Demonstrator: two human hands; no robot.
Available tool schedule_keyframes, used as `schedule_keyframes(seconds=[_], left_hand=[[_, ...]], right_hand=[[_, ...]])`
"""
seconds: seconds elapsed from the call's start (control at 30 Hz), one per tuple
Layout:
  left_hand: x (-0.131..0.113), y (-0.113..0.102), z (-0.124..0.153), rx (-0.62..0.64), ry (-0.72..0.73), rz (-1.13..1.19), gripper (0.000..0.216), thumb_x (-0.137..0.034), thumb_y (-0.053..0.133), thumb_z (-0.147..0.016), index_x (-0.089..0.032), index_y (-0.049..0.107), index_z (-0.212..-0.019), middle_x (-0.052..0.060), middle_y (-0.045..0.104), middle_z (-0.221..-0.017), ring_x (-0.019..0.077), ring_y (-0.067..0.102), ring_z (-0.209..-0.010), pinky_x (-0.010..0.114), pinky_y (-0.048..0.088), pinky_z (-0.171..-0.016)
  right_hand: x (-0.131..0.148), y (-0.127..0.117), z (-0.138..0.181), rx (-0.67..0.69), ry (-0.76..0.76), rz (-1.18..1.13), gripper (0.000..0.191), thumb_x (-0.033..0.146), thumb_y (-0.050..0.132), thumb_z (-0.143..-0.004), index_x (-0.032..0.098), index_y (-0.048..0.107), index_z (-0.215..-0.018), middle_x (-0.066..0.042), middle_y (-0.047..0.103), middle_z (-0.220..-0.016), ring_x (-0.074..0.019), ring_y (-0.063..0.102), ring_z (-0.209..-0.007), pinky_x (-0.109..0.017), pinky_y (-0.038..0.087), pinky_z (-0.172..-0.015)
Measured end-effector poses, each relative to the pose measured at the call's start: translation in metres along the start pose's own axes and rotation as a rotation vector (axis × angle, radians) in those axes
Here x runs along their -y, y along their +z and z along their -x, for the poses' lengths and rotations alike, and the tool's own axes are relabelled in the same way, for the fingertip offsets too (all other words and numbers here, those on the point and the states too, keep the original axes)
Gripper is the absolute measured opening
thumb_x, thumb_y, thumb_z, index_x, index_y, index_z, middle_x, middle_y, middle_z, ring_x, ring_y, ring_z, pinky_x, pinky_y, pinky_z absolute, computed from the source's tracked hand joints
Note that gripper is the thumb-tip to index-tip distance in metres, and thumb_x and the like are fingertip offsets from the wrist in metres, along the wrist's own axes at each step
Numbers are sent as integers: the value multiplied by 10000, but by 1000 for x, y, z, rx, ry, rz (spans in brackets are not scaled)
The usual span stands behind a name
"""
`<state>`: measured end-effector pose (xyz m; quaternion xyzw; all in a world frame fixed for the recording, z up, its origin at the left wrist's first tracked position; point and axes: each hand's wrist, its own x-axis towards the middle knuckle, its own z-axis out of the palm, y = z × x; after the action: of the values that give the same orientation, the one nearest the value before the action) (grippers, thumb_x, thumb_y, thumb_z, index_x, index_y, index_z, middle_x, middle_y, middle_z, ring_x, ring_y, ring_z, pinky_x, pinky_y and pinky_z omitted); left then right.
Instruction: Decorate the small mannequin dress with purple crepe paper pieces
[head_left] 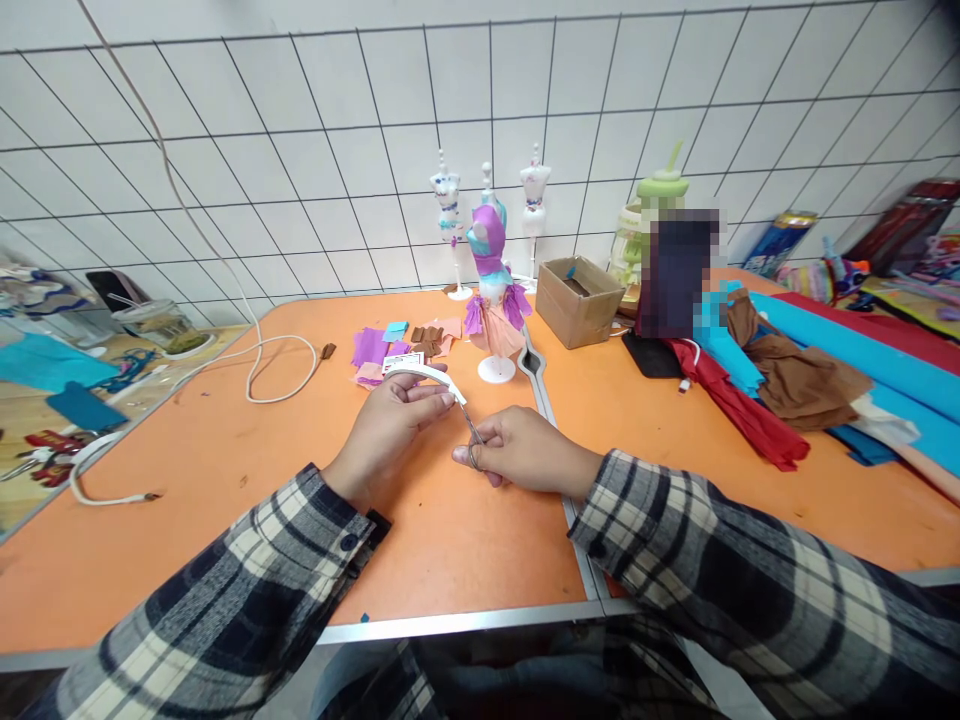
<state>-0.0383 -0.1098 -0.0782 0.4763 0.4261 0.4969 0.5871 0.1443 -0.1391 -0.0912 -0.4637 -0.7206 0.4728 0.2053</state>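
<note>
Head | left fingers [433, 406] pinch white strip [429, 372] | right fingers [469, 456] hold scissors [470, 421] | dressed mannequin [490, 242], fabric scraps [369, 347], cardboard box [564, 308] beyond

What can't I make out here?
Head view: small scissors, handles partly covered by the right hand.
Head view: cardboard box, bottom hidden by its near walls.
Head view: printed card, lettering too small to read.
Head view: upright dark object, partly blurred by pixelation.

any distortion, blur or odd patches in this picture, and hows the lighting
Head view: wall tiles slant and stretch toward both sides, likely wide-angle distortion; head view: blocky pixelation hides part of a dark object; head view: soft, fairly even light, no hard shadows around the left hand or right hand.
</note>
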Motion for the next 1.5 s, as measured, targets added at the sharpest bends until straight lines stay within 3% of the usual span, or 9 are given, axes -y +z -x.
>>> schedule_keyframes(seconds=[0.27, 0.43, 0.77, 1.07, 1.5], left_hand=[[1, -7, -3, 7, -14, -51, 490, -179, 861, -625, -148, 683, -1080, 29, 748, -835, 151, 703, -771, 279, 539, -776], [3, -6, -3, 16, -32, -52, 524, -181, 869, -616, -144, 679, -1103, 26, 753, -814, 143, 703, -753, 266, 541, -763], [-1, -1, 1, 22, -91, 21, 507, -165, 888, -578, -141, 706, -1050, 24, 752, -762, 144, 694, -703, 256, 532, -711], [0, 1, 2, 0, -43, 16, 414, -183, 892, -589, -145, 696, -952, 30, 752, -779, 142, 692, -707, 256, 536, -705], [0, 2, 3, -1, -37, -61, 468, -199, 873, -593, -153, 697, -1024, 35, 751, -790, 176, 700, -731, 293, 533, -727]], right_hand=[[1, -1, 0, 45, 37, -35, 403, 566, 679, -830, 173, 632, -752, 2, 688, -648, -100, 586, -556, -221, 413, -558], [6, 0, 1, 32, 44, 42, 460, 616, 646, -836, 175, 621, -707, -3, 699, -669, -92, 537, -537, -228, 356, -514], [5, -2, 2, -13, 12, 9, 455, 593, 625, -854, 182, 573, -667, 19, 627, -593, -90, 510, -526, -231, 350, -526], [5, -4, 2, -18, 16, 40, 436, 551, 628, -856, 180, 547, -640, 26, 593, -580, -92, 510, -538, -241, 338, -532], [7, -4, 2, -33, 11, 51, 444, 531, 597, -885, 175, 550, -623, 21, 589, -565, -86, 503, -516, -240, 336, -527]])
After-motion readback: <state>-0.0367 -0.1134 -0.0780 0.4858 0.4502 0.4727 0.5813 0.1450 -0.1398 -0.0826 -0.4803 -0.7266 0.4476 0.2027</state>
